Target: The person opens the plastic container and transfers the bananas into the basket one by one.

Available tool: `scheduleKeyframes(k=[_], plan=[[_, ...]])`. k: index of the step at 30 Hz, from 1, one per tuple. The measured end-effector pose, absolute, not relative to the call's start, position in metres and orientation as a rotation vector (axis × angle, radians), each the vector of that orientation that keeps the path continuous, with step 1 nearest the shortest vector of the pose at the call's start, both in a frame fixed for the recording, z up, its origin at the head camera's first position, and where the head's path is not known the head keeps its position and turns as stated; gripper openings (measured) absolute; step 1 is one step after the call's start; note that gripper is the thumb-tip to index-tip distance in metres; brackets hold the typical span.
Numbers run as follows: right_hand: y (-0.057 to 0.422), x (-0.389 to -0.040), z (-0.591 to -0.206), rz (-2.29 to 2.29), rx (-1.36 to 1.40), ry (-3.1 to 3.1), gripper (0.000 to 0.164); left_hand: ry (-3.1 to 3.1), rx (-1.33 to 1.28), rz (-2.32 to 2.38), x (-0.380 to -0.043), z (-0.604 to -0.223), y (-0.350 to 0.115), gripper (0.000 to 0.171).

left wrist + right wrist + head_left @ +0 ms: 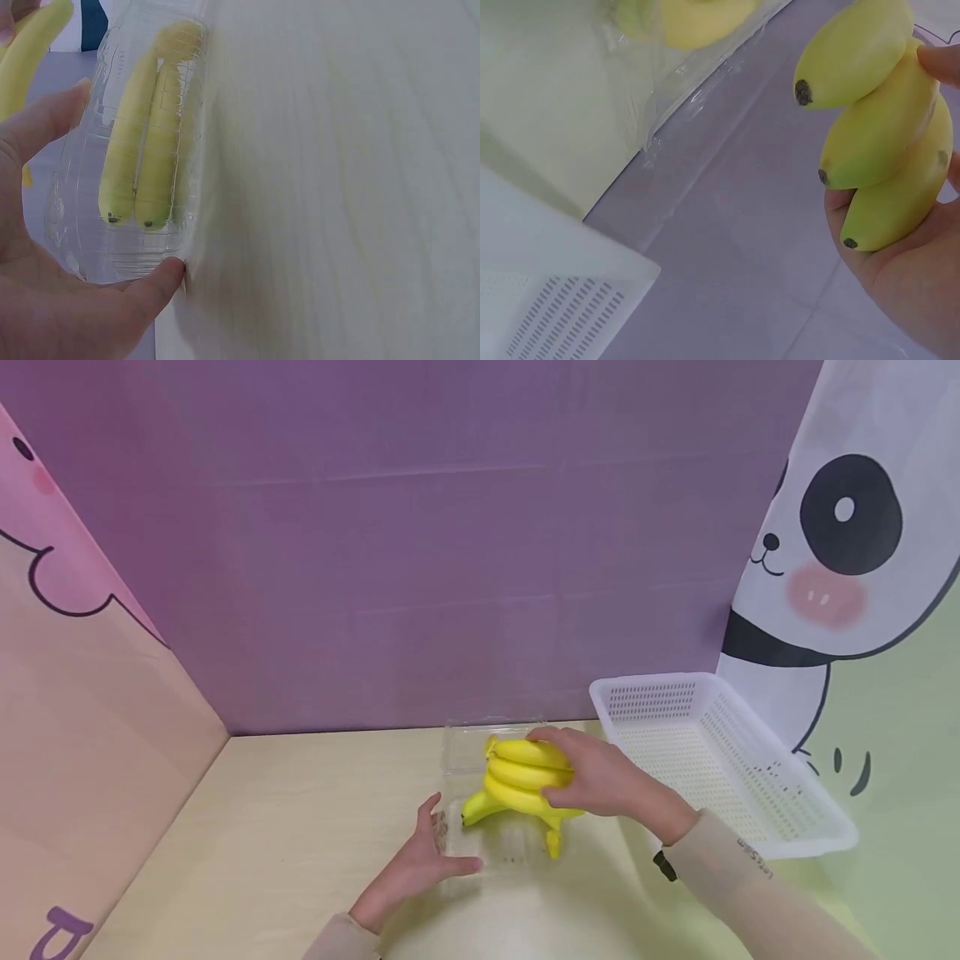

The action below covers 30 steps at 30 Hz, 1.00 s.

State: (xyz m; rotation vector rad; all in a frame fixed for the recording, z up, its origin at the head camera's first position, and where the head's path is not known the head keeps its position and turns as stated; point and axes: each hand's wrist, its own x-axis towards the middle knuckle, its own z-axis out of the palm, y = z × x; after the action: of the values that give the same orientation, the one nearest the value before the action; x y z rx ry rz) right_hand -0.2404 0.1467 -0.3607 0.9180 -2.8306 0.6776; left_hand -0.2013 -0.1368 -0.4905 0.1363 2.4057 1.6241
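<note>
A bunch of yellow bananas [525,774] is in my right hand [596,770], the fingers on its far side and the thumb on its near side. Several dark-tipped ends of this banana bunch [885,135] show in the right wrist view. Below it, a clear plastic box [468,843] stands on the table with more bananas [139,150] inside, best seen through its wall in the left wrist view. My left hand [420,860] holds the box's left end between thumb and fingers. The held bunch partly hides the bananas in the box.
A white perforated basket [697,752] stands at the right, beyond my right forearm. The pale wooden table [285,827] meets a purple back wall [420,568]. Side panels with cartoon prints, including a panda [851,514], flank the table.
</note>
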Motion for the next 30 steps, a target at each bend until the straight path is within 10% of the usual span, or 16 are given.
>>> scheduleKeyframes(k=[30], plan=[[0.189, -0.227, -0.350, 0.364, 0.895, -2.790, 0.059, 2.400, 0.173, 1.634, -0.201, -0.491, -0.138, 0.125]])
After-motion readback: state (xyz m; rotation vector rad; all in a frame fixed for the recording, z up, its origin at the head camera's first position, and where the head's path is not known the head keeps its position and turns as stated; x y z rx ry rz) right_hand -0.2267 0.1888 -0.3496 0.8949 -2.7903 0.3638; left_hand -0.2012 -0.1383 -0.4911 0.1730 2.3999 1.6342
